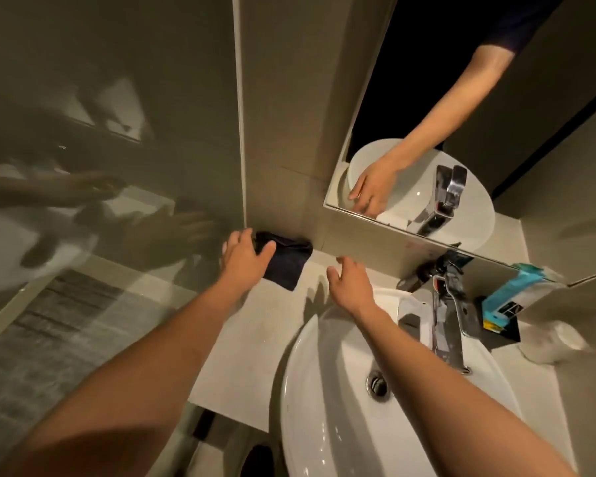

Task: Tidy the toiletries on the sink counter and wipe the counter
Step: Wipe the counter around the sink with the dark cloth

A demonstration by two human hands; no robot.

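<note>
- Dark cloth lies on the pale surface at centre frame, pushed against the wall corner
- Left hand rests on the cloth's left edge, fingers spread, not clenched
- Right hand hovers just right of it, released, above the white basin rim
- Chrome tap and a blue packet stand at right

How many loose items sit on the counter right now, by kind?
Dark cloth: 1
Blue pack: 1
Black box: 1
White roll: 1
Dark bottle behind faucet: 1
Total: 5
</note>
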